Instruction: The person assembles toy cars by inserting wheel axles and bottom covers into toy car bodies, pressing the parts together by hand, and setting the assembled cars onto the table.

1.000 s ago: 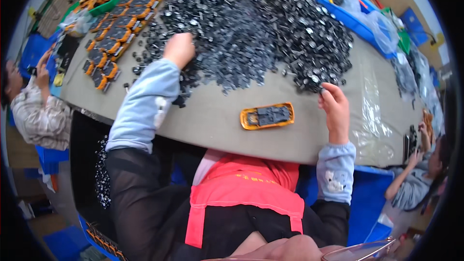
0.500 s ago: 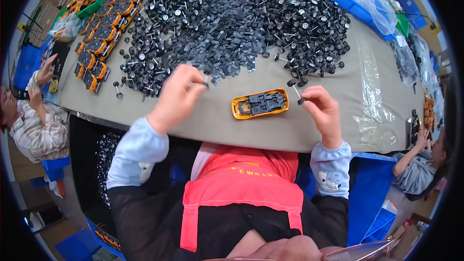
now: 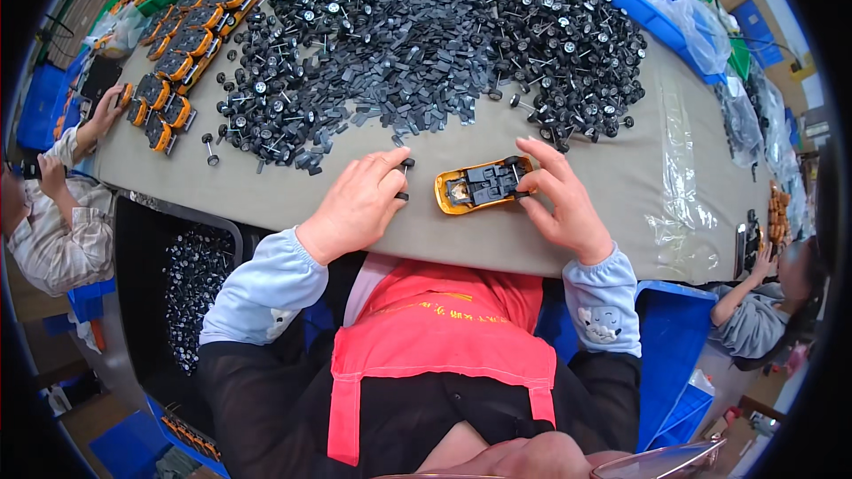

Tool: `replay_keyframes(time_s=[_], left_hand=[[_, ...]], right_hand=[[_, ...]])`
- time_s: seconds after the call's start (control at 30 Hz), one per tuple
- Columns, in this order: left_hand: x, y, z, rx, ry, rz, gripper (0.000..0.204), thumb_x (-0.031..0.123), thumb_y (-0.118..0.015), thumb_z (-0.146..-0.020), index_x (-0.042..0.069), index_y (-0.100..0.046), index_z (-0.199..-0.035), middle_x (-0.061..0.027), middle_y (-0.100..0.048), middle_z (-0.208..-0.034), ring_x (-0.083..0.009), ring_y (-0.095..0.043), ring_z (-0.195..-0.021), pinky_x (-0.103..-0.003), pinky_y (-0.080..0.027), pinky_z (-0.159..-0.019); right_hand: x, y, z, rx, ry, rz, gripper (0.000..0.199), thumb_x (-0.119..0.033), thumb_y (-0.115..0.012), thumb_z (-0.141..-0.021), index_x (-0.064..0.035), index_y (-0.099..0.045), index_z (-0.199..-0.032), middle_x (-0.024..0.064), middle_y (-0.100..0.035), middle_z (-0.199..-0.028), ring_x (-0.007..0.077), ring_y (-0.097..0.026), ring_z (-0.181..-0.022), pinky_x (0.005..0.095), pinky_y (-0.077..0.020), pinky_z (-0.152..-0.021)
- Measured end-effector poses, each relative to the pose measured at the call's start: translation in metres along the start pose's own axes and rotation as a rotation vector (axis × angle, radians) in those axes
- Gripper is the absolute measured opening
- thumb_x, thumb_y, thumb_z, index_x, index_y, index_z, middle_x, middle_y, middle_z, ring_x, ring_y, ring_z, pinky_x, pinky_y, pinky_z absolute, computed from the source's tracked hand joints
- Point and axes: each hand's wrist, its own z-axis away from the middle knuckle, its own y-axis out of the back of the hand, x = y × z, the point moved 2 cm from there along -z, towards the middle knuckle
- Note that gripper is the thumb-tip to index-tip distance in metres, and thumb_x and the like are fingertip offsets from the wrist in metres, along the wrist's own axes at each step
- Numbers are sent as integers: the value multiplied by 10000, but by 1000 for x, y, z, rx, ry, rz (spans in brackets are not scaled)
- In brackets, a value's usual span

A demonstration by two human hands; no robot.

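Observation:
An orange toy car body (image 3: 454,199) lies with its black underside up on the table in front of me. My right hand (image 3: 564,206) is at its right end, thumb and fingers pinching a wheel axle (image 3: 512,160) that sits against the underside; part of this axle is hidden behind the fingers. Just left of the car, my left hand (image 3: 357,202) pinches another wheel axle (image 3: 407,163), with a small black wheel showing at each end, apart from the car.
Behind the car spread heaps of black wheel axles (image 3: 577,53) and a pile of small flat black pieces (image 3: 413,71). Orange toy cars (image 3: 174,66) stand in rows at the left. A blue bin (image 3: 652,13) lies back right. Co-workers sit at both sides.
My right hand has brought its axle onto the car's right end. My left hand has come down and nearer the car with an axle. The car has shifted slightly right.

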Motion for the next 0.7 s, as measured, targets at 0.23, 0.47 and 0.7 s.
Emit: replay_keyframes(time_s=[0.23, 0.47, 0.7], left_hand=[[-2, -1, -4, -15, 27, 28, 296, 33, -760, -762, 48, -566, -985, -186, -555, -1335, -379, -545, -1216, -453, -448, -1013], [23, -9, -27, 106, -6, 375, 591, 30, -792, -739, 66, -526, -1265, -183, -557, -1306, -380, -558, -1202, -433, -465, -1016], [30, -19, -41, 23, 57, 280, 615, 7, -776, -746, 68, -521, -1303, -172, -547, -1293, -379, -544, -1209, -445, -466, -1012]], right_hand=[[13, -2, -6, -186, -54, -147, 286, -7, -710, -740, -79, -585, -987, 139, -541, -1407, 369, -543, -1215, 438, -440, -1011], [10, -13, -4, -83, -56, -101, 509, -24, -763, -687, -99, -572, -1153, 141, -556, -1343, 363, -552, -1179, 445, -441, -996], [0, -20, -2, -73, -101, -79, 671, -47, -771, -683, -106, -548, -1313, 149, -535, -1264, 374, -554, -1145, 456, -447, -990]])
